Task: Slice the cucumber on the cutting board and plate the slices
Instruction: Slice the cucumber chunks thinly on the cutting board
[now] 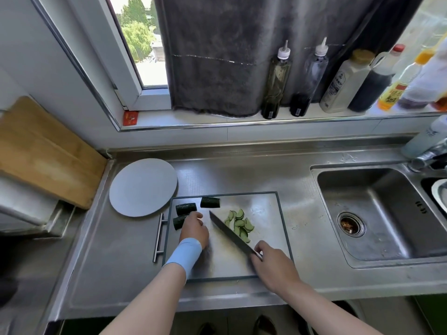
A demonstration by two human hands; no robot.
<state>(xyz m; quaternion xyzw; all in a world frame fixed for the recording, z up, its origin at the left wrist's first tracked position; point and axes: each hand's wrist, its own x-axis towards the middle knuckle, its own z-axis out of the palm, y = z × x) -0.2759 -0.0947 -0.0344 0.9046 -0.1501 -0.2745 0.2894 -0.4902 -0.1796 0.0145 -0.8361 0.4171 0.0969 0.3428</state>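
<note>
Three cucumber chunks (pixel 185 209) sit just beyond the left hand (pixel 194 229), which curls its fingers over the nearest chunk (pixel 179 223) at the board's (pixel 261 206) left edge. The right hand (pixel 273 264) grips the knife (pixel 229 232), its blade slanting between the hands, with slices (pixel 239 223) heaped just right of it. Slicing looks about a quarter done. Next, I'd say, that chunk wants drawing under the blade, fingertips tucked. The plate (pixel 142 187) waits bare on the counter (pixel 297 213) beyond the left hand; the other chunks lie between it and the slices. A sink (pixel 362 213) is well right.
</note>
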